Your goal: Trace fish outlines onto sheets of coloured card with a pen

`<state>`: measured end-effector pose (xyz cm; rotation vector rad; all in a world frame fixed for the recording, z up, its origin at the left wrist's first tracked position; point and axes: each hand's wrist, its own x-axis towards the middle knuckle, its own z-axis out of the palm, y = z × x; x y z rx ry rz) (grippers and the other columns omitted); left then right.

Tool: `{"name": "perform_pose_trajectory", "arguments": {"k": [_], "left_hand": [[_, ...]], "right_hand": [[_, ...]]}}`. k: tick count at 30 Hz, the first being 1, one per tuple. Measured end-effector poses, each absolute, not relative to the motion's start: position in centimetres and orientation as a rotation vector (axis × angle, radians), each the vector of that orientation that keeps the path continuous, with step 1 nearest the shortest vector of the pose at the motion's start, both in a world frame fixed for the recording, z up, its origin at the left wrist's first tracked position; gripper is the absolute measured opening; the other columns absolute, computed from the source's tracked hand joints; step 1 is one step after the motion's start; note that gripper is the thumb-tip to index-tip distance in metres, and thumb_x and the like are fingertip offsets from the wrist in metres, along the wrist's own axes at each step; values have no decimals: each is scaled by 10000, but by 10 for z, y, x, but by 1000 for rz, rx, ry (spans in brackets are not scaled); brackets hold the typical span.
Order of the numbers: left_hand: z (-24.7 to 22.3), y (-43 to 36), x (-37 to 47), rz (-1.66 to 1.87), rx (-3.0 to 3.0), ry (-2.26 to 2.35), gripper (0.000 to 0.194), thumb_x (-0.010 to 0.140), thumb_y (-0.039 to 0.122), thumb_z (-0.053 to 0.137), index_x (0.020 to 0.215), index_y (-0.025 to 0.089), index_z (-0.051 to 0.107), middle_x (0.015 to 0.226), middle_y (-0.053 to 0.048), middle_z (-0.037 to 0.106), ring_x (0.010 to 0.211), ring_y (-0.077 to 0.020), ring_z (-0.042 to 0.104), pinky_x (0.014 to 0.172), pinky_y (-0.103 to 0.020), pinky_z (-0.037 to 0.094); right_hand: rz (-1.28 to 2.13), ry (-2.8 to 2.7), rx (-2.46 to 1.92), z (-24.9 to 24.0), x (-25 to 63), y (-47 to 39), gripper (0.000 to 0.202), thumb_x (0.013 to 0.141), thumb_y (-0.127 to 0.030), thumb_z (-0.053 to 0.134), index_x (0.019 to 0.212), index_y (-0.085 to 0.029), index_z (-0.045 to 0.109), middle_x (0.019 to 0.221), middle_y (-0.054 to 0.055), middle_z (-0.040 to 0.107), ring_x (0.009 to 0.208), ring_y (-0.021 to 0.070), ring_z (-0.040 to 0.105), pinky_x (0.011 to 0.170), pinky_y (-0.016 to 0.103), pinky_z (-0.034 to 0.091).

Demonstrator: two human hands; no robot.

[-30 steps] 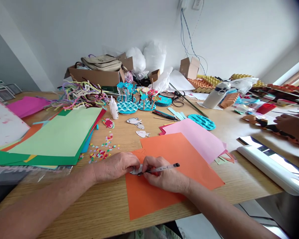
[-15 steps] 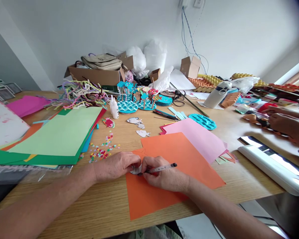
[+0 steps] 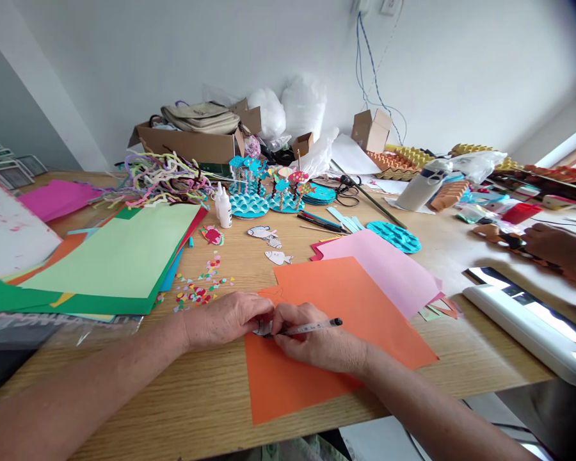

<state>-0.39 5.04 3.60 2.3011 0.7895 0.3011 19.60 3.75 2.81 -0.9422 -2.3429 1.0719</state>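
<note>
A sheet of orange paper [image 3: 292,390] lies at the table's front, with a thin fish-like outline drawn near its upper left edge. My left hand [image 3: 228,317], fingers curled together, pins a small pale paper cutout [image 3: 261,330] to the sheet's left side; most of that piece is hidden. In my right hand [image 3: 317,339] is a pen [image 3: 312,326], its tip down by the cutout's edge and its black end pointing right. Beyond my hands lie white fish cutouts [image 3: 278,257] and a red decorated fish [image 3: 213,235].
Coloured paper sheets [image 3: 110,256] are stacked left, beside scattered confetti [image 3: 196,294]. Pink paper [image 3: 379,269] lies partly under the orange sheet. Glue bottles [image 3: 224,208] and blue fish models [image 3: 247,202] stand behind. A white device [image 3: 523,326] and another person's hand [image 3: 557,253] are at right.
The view has shifted slightly, so the things behind appear further right. My two hands stay in nearly the same place. At the right, the other person's hands have moved; only one shows clearly now.
</note>
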Motion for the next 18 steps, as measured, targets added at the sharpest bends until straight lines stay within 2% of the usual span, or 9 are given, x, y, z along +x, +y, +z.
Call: {"name": "perform_pose_trajectory", "arguments": {"k": [5,18], "left_hand": [[34,50,-4,309,2297,801,185,789,14,465,774,183,539,776,14,561,744,-142,526,667,-216,367],[36,50,-3,341,2256,817,205,756,-8,446,771,194,478,754,39,542,726,-130,512,674,-217,360]], "right_hand": [[1095,-2338,-910,27,192,38,121,724,-83,512,763,-192,549,765,2,637,647,109,574,582,197,438],[985,-2402,-920,24,183,35,84,764,-115,524,776,-198,528,673,-24,582,562,92,508,536,185,385]]}}
